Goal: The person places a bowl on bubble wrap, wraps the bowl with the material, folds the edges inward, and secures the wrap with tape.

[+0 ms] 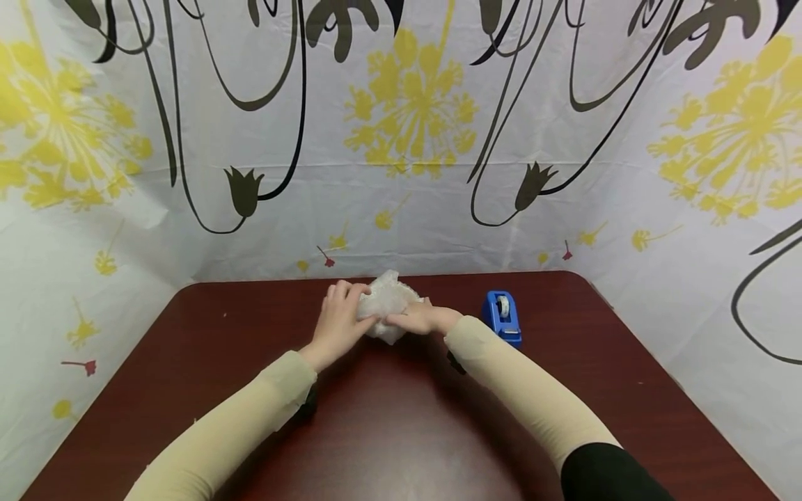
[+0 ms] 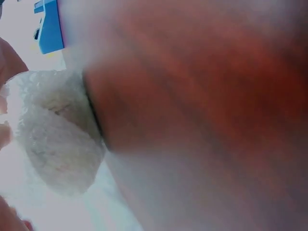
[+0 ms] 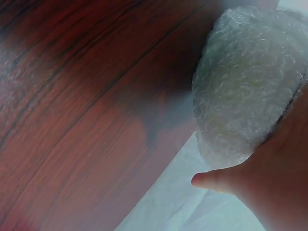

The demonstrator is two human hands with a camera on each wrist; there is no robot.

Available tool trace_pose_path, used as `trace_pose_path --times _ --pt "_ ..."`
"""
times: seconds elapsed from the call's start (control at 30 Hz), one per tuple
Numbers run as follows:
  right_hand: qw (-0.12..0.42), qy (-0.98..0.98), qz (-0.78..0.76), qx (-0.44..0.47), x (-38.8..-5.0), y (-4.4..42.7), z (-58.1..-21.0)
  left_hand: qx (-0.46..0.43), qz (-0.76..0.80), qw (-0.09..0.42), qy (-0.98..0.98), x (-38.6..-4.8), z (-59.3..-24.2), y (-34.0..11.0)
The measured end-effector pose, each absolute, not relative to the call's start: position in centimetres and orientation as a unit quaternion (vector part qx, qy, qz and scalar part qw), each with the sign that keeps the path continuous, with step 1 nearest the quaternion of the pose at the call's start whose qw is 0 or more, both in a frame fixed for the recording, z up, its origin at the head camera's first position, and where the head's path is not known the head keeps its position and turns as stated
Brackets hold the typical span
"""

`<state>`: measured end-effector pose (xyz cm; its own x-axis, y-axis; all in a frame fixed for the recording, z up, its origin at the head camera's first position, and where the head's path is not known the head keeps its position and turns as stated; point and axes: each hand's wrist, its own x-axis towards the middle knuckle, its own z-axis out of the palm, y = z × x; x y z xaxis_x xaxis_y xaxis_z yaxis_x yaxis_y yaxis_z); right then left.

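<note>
Left hand [image 1: 338,319] cups the left side of the bubble-wrapped bundle [image 1: 387,296], thumb on the near side, fingers over toward the far side; probably steadying it and stopping the wrap loosening. Bundle sits between the two hands, on the far part of the dark red wood-grain table [image 1: 376,417], roughly straight ahead, likely so both arms reach it evenly. Contents too cloudy through the layers to name. Right hand [image 1: 427,319] holds the right side from opposite, one of its tips close to the left thumb; squeezing from both sides probably keeps the plastic snug. Some far-side fingers hidden, can't tell how they lie. Blue tape dispenser [image 1: 501,316] untouched, to the right of the right hand, cutter end toward the person; presumably parked there for easy reach without crowding the bundle.
</note>
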<state>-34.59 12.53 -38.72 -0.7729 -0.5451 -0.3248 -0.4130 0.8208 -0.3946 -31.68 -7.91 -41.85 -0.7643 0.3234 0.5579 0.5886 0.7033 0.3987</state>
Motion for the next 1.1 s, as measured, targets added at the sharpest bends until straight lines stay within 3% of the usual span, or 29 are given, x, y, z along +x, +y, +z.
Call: trace_pose_path --times 0.2,0.37,0.5,0.77,0.97,1.1 --pt "0.217 0.924 -0.145 -0.279 -34.8 11.9 -38.9 -0.22 -0.33 0.19 -0.898 -30.7 -41.5 -8.1" --pt "0.231 0.922 -0.157 -0.268 -34.9 11.4 -38.6 -0.262 -0.321 0.193 -0.889 -29.2 -40.7 -8.5" --pt "0.223 0.926 -0.158 -0.26 -35.0 11.2 -38.4 -0.331 -0.231 0.184 -0.896 -27.9 -40.1 -8.7" --pt "0.208 0.933 -0.164 -0.244 -35.3 11.4 -38.2 -0.366 -0.02 0.084 -0.927 -27.0 -39.6 -7.7" --pt "0.216 0.928 -0.179 -0.245 -35.4 11.8 -37.6 -0.355 0.011 0.086 -0.931 -28.1 -39.5 -6.9" --pt "0.191 0.931 -0.17 -0.259 -35.5 11.8 -37.8 -0.35 0.016 0.097 -0.932 -28.9 -39.7 -6.4"
